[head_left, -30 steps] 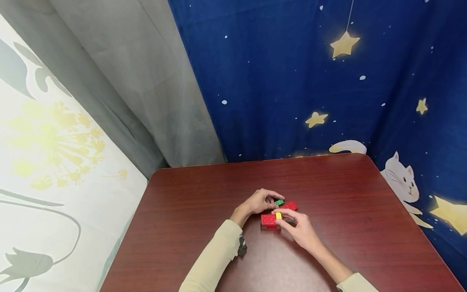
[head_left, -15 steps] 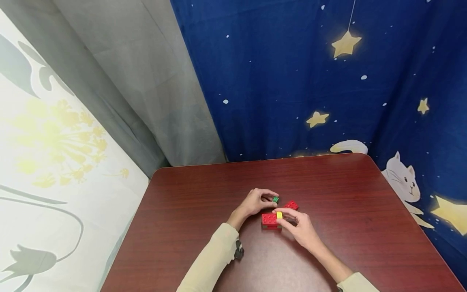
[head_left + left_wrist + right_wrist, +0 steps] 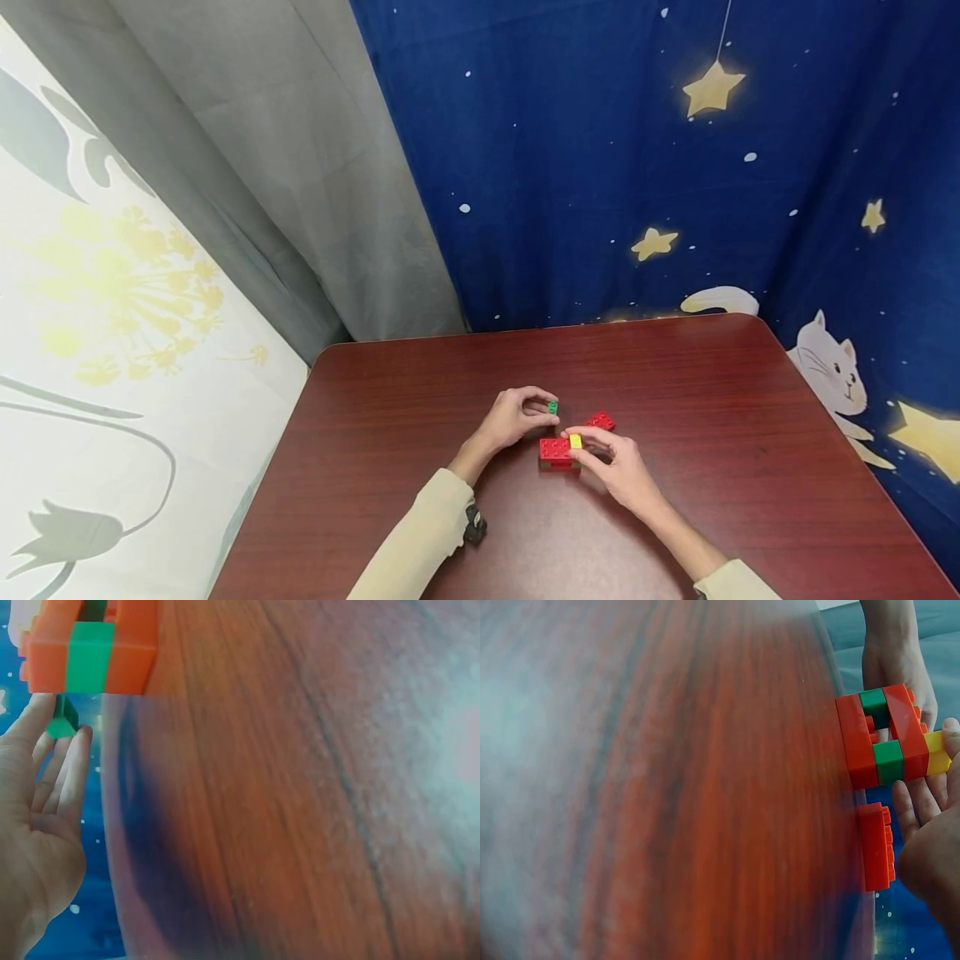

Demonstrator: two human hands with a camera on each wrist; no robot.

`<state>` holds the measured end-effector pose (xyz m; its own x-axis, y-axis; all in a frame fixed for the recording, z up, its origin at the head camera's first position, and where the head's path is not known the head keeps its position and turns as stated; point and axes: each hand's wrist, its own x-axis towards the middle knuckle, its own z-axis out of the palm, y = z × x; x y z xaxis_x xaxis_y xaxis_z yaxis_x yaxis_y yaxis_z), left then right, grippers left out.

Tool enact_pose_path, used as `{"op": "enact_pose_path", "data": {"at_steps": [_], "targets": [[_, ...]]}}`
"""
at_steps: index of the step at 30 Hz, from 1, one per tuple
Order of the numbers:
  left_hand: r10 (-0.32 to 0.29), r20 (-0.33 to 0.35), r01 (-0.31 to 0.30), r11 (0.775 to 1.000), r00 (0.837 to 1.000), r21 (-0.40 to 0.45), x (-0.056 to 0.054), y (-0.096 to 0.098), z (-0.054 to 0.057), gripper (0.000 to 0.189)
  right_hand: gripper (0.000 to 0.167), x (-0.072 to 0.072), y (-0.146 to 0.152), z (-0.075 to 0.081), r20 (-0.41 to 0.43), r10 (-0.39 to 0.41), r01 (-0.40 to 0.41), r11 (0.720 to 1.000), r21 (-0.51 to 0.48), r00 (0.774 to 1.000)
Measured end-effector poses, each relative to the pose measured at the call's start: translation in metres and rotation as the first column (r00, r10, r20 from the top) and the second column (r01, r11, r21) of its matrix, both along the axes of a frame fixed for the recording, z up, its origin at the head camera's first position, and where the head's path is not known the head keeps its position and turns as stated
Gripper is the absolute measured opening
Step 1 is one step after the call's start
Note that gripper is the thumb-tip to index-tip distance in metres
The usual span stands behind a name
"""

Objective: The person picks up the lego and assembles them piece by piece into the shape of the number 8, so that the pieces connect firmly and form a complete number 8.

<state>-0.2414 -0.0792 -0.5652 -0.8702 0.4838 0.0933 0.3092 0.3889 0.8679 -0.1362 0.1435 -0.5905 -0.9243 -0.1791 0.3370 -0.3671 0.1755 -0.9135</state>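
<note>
A small green brick [image 3: 552, 407] is pinched between the thumb and fingertips of my left hand [image 3: 510, 418], just behind and left of the stack. My right hand [image 3: 619, 468] pinches a yellow brick [image 3: 575, 441] at the right end of the stack's top. Two long red bricks make up that stack, the upper red brick [image 3: 904, 731] and the lower red brick [image 3: 855, 742], with a green brick [image 3: 888, 762] and a second green brick [image 3: 874, 706] between them at the ends. The left wrist view shows the held green brick [image 3: 64, 720] near the stack's edge.
A loose red brick [image 3: 602, 421] lies on the table behind the right hand's fingers. The dark red wooden table [image 3: 420, 392] ends at a blue star-patterned curtain [image 3: 562, 167] and a grey curtain [image 3: 300, 167].
My left hand has moved left, drawing the green brick away from beside the loose red brick and turning it. The right hand has stayed at the yellow brick.
</note>
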Motion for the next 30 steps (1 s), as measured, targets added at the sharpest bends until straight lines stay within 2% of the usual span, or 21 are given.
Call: {"op": "enact_pose_path", "data": {"at_steps": [7,13,19,30], "targets": [[-0.002,-0.055,0.003,1.000,0.999,0.004,0.009,-0.008,0.009,0.040,0.027,0.001,0.000,0.001,0.005,-0.007,0.007,1.000,0.009,1.000],[-0.028,-0.081,0.031,0.999,0.996,0.041,0.024,-0.015,0.013,0.040,0.027,0.000,0.000,0.000,-0.001,-0.013,0.013,1.000,0.003,1.000],[-0.028,-0.117,0.038,0.996,0.993,0.084,0.038,-0.021,0.013,0.036,0.027,0.001,0.000,0.001,-0.022,-0.005,0.005,1.000,-0.004,1.000],[-0.047,-0.127,0.059,0.994,0.991,0.091,0.059,-0.024,0.013,0.037,0.028,0.001,0.000,0.002,-0.025,-0.004,0.004,1.000,-0.009,1.000]]}}
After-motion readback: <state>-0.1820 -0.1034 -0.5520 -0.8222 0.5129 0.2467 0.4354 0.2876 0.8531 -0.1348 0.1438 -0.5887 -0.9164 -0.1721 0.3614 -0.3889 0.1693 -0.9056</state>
